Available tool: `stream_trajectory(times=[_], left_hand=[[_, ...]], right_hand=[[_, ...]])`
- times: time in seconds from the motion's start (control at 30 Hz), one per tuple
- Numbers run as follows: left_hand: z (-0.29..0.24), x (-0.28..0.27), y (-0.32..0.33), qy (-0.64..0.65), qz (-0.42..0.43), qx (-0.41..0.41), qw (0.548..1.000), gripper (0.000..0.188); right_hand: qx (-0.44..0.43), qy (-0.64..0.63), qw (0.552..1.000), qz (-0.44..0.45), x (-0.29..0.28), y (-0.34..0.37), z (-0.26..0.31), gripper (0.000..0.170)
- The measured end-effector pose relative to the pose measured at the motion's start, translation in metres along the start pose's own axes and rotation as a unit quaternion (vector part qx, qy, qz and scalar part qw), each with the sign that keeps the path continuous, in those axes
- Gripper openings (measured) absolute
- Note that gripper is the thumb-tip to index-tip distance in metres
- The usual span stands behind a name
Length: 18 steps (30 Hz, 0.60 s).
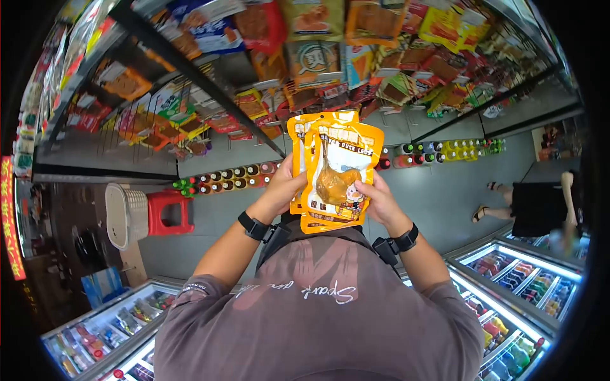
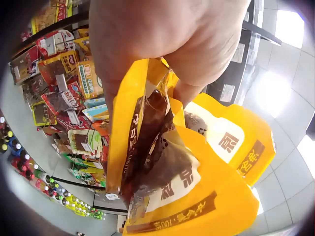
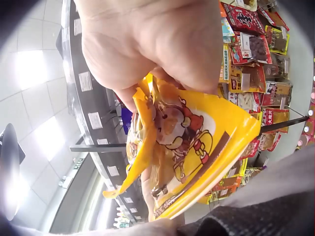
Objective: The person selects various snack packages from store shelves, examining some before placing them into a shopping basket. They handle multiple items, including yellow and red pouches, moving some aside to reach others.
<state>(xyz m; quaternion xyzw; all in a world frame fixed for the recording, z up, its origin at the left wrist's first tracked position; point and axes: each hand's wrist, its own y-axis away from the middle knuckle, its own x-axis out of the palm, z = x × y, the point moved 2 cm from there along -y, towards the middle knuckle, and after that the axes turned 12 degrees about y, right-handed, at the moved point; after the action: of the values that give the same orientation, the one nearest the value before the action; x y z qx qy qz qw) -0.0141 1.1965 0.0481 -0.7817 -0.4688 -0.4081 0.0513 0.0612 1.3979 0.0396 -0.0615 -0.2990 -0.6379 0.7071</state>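
Some overlapping orange packs [image 1: 348,149] were before the shirt [image 1: 318,324]; the left hand [image 1: 283,187] gripped their left side, the right hand [image 1: 381,200] pinched the right edge between thumb and fingers. Snacks [image 1: 314,60] hung beyond, with bottles [image 1: 227,180] in rows below, near a red stool [image 1: 158,214].

We extend both bare forearms [image 1: 222,249] forward, our bare left hand [image 1: 285,189] and bare right hand [image 1: 381,202] both gripping, close together.

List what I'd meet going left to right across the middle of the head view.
Red sign, beige basket, red stool, left hand, orange duck-leg packets, right hand, another person's black clothing.
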Motion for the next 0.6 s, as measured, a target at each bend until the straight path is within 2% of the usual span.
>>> stream_trajectory(times=[0.07, 0.17, 0.3, 0.4, 0.6], left_hand=[[-0.012, -0.026, 0.003, -0.029, -0.020, 0.026, 0.999, 0.056], [-0.038, -0.060, 0.015, -0.047, -0.031, 0.061, 0.997, 0.048], [-0.065, -0.107, 0.020, -0.047, -0.024, 0.066, 0.996, 0.039], [-0.079, -0.127, 0.025, -0.038, -0.018, 0.069, 0.997, 0.042], [-0.101, -0.149, 0.039, 0.016, -0.037, 0.117, 0.992, 0.041]], right_hand=[[0.022, 0.002, 1.000, 0.010, 0.019, -0.017, -0.007, 0.046], [0.023, 0.080, 0.996, 0.012, 0.046, -0.041, -0.021, 0.042], [0.021, 0.159, 0.987, 0.010, 0.084, -0.067, -0.026, 0.039], [0.001, 0.227, 0.974, 0.010, 0.100, -0.079, -0.028, 0.036], [0.038, 0.291, 0.955, 0.044, 0.120, -0.099, -0.009, 0.032]])
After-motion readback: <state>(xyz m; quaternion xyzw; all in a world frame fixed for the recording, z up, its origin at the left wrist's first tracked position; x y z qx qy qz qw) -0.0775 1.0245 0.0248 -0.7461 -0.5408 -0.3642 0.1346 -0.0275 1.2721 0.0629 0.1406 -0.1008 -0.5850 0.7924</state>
